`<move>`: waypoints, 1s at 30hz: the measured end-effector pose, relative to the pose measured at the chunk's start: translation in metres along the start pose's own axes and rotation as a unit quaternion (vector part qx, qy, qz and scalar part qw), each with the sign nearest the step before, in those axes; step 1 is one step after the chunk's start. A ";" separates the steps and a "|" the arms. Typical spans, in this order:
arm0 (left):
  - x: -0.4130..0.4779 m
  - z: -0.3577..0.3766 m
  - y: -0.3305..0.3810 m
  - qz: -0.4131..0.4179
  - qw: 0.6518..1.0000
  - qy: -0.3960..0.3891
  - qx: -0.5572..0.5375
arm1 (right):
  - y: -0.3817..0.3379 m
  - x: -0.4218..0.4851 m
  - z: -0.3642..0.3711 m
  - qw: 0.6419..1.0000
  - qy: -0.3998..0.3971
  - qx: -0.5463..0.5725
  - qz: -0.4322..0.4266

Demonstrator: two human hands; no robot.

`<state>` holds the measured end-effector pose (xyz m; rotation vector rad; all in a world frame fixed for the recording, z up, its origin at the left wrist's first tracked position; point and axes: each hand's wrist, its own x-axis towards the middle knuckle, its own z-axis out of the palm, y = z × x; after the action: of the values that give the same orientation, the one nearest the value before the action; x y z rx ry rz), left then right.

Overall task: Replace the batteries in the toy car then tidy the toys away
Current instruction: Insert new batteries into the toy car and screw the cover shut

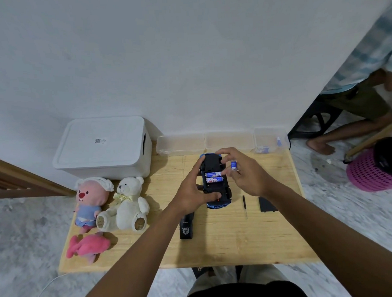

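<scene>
Your left hand grips the toy car, which lies upside down near the middle of the wooden table, your thumb curled over its near end and your fingers along its left side. Two blue-and-white batteries sit side by side in the open compartment on its underside. Your right hand pinches a third battery upright just beside the car's right edge, while its fingertips reach onto the car's far end. A small screwdriver lies to the right of the car, and a flat black cover lies beyond it, both apart from the car. A black controller rests under your left forearm. On the left side of the table sit a pink doll, a white teddy bear and a pink plush, with a closed white storage box behind them.
</scene>
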<state>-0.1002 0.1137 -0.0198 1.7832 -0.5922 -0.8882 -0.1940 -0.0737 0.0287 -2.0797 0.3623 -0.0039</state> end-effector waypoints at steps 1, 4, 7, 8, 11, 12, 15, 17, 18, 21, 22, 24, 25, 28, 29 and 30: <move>0.000 0.001 -0.001 -0.001 1.000 -0.001 0.000 | 0.001 -0.001 -0.001 0.999 0.015 0.028 0.015; 0.001 0.003 0.000 -0.008 1.000 -0.007 -0.002 | 0.001 -0.006 -0.002 0.992 0.052 0.097 0.055; 0.002 0.005 0.002 -0.011 1.000 -0.012 -0.001 | 0.005 -0.010 0.001 0.988 0.046 0.126 0.076; 0.003 0.006 0.003 -0.008 1.000 -0.013 -0.002 | 0.007 -0.011 0.002 0.988 0.042 0.123 0.080; 0.005 0.008 0.004 -0.008 1.000 -0.015 -0.002 | 0.014 -0.010 0.007 0.994 0.050 0.068 0.062; 0.005 0.009 0.005 -0.007 1.000 -0.015 -0.001 | 0.015 -0.010 0.008 0.997 0.052 0.031 0.053; 0.006 0.011 0.004 -0.008 1.000 -0.016 -0.001 | 0.017 -0.011 0.010 0.997 0.035 -0.057 0.043; 0.006 0.012 0.003 -0.005 1.000 -0.016 0.001 | 0.016 -0.014 0.011 0.997 0.033 -0.041 0.051; 0.006 0.013 0.002 -0.002 1.000 -0.015 0.002 | 0.016 -0.016 0.013 0.997 0.046 -0.020 0.057; 0.006 0.014 0.004 0.003 1.000 -0.012 -0.004 | 0.018 -0.017 0.018 0.991 0.112 0.001 0.075; 0.006 0.014 0.005 0.003 1.000 -0.011 -0.004 | 0.018 -0.017 0.020 0.989 0.127 -0.004 0.078; 0.006 0.014 0.006 0.003 1.000 -0.008 -0.005 | 0.019 -0.017 0.023 0.986 0.147 -0.014 0.078; 0.006 0.014 0.006 0.003 1.000 -0.007 -0.007 | 0.019 -0.017 0.024 0.985 0.156 -0.016 0.076; 0.007 0.011 0.007 0.004 1.000 0.002 -0.014 | 0.021 -0.020 0.025 0.980 0.179 0.017 0.091; 0.007 0.011 0.007 0.006 1.000 0.007 -0.015 | 0.021 -0.021 0.025 0.976 0.188 0.032 0.107; 0.007 0.011 0.008 0.008 1.000 0.011 -0.016 | 0.021 -0.022 0.026 0.971 0.200 0.044 0.125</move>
<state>-0.1046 0.0991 -0.0169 1.7549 -0.5738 -0.8623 -0.2168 -0.0558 0.0007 -1.9247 0.8531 -0.2857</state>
